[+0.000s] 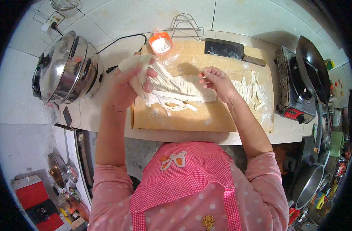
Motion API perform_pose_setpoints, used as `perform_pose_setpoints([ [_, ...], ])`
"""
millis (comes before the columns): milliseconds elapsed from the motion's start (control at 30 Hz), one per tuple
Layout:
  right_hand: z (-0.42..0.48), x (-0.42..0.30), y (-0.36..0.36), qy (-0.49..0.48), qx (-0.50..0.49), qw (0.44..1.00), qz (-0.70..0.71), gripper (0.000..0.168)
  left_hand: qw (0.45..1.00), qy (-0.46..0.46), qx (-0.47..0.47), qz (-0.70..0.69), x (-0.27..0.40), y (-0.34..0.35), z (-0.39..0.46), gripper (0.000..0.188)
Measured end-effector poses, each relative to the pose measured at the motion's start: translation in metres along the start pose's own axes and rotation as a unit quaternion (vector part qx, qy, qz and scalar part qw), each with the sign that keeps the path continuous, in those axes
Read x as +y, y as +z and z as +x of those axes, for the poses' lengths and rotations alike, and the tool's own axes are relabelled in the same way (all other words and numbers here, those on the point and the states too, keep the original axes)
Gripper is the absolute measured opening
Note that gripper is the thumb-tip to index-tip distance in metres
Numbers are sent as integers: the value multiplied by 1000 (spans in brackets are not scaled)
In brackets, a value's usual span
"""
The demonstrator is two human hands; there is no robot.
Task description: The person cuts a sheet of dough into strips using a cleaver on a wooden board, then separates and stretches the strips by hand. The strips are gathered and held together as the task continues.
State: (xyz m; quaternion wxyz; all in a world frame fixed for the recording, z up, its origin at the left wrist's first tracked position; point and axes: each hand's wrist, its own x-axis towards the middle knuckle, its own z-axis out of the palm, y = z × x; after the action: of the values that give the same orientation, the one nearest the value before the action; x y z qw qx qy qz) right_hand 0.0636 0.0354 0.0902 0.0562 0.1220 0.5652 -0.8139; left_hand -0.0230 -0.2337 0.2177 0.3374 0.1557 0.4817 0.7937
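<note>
My left hand point(129, 86) is raised over the left edge of a wooden cutting board point(187, 121), gripping a bundle of flat dough strips point(138, 69). The bundle's tails hang down to the right, onto the board. My right hand point(218, 82) is above the middle of the board, its fingers curled and thumb against fingertips; I see nothing held there. Beneath it, a row of cut dough strips point(190, 86) runs across the board. Several looser strips point(253, 89) lie apart at the right end. White flour dusts the wood.
A cleaver point(223, 47) lies along the board's back edge. Behind the board are an orange container of white powder point(161, 44) and a wire rack point(186, 26). A steel steamer pot point(67, 69) stands left; a gas stove point(293, 92) with a leaning wok point(313, 69) stands right.
</note>
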Motion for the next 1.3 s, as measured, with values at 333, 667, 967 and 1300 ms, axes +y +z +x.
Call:
perform_pose_setpoints([
  [333,-4,57,25,-39,-219,947,-232,57,997,27,-77,-13,41,25,1,47],
  [667,-1,68,67,-81,-172,972,-138,43,984,70,-164,-22,65,36,14,46],
  [967,-26,56,47,-12,-181,983,-13,23,982,89,-165,-15,73,35,17,45],
  [1300,-40,64,22,17,-129,987,94,21,984,126,-124,31,82,19,15,43],
])
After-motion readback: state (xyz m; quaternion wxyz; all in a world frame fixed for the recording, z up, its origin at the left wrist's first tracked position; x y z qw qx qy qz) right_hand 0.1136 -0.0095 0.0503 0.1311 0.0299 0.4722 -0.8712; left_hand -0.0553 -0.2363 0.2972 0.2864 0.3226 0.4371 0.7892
